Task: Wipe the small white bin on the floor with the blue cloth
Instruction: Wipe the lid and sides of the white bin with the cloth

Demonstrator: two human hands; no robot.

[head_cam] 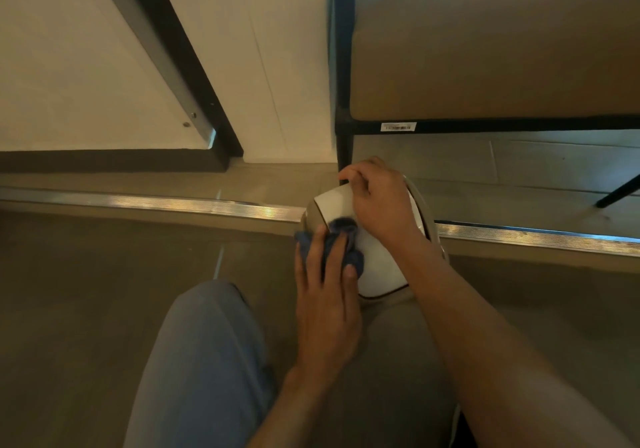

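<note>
The small white bin [379, 262] lies tipped on the floor in the middle of the head view, its side facing up. My left hand [327, 285] lies flat on the blue cloth [341, 239], fingers straight, pressing it against the bin's left side. Part of the cloth bunches out beyond my fingertips. My right hand [377, 201] curls over the bin's far end and grips its edge, holding it still.
A black metal table leg [343, 136] stands just behind the bin, with the table's underside [485, 49] above. A metal floor strip [156, 201] runs across the floor. My knee in grey trousers [204, 361] is at lower left. A thin black leg [620, 189] slants at right.
</note>
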